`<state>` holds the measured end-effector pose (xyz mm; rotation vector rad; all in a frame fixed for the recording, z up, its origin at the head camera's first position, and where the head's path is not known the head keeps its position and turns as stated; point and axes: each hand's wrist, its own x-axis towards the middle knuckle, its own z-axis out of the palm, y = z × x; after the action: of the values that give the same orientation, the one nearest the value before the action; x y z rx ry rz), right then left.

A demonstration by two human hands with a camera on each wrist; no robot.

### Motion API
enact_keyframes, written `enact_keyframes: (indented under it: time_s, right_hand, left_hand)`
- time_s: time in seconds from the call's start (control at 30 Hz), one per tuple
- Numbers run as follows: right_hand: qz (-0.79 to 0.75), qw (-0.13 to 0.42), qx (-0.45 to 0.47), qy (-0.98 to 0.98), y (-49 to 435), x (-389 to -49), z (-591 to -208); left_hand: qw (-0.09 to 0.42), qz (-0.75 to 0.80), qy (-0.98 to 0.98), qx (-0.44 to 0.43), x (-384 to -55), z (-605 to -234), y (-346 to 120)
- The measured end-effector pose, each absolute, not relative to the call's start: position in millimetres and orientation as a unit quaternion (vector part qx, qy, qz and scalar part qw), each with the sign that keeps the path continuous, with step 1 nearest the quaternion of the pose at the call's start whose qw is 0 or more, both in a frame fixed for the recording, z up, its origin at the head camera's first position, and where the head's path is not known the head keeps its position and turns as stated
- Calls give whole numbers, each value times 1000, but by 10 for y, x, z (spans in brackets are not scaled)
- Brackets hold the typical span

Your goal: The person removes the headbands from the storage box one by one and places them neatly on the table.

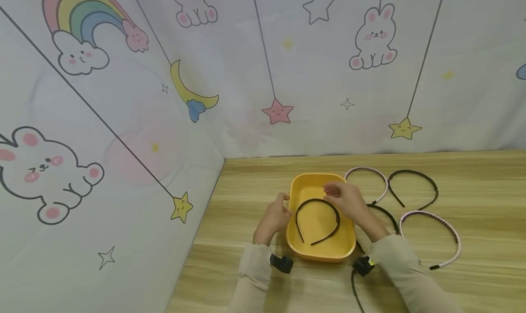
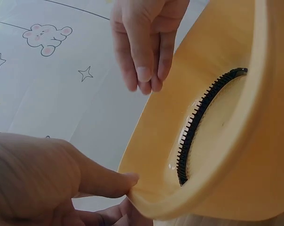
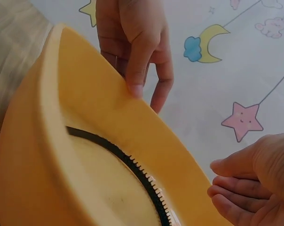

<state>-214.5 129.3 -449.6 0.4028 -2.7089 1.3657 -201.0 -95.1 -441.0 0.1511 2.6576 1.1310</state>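
Observation:
A yellow plastic basin stands on the table in the head view. Inside it a black toothed headband lies flat, its open ends toward the person. My left hand pinches the basin's left rim, thumb over the edge and fingers outside, as the right wrist view shows. Over the far right part of the basin hovers my right hand, its fingers loosely bent with nothing in them. In the left wrist view the headband's teeth show along the basin floor.
Right of the basin lie a pink headband, a black headband and another pink headband. A black headband is partly hidden by the right arm. Below the right wrist a dark thin band shows. A patterned curtain borders the table.

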Motion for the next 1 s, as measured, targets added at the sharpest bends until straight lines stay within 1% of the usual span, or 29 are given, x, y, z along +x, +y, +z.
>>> enact_keyframes:
  time_s: [0.37,0.77,1.0]
  right_hand:
    - [450,-6,105,-887,1132,-2287,-4510]
    - [450,-13,79,-889,1061,-2381,-4620]
    - [423,-30,56,-904,1059,-2454,-4672]
  left_hand:
    - [114,391,912,59,-1998,-4404,-960]
    - [115,390,912,57,-1989,-4408,-957]
    - [117,390,911,57,-2004,-4418,-961]
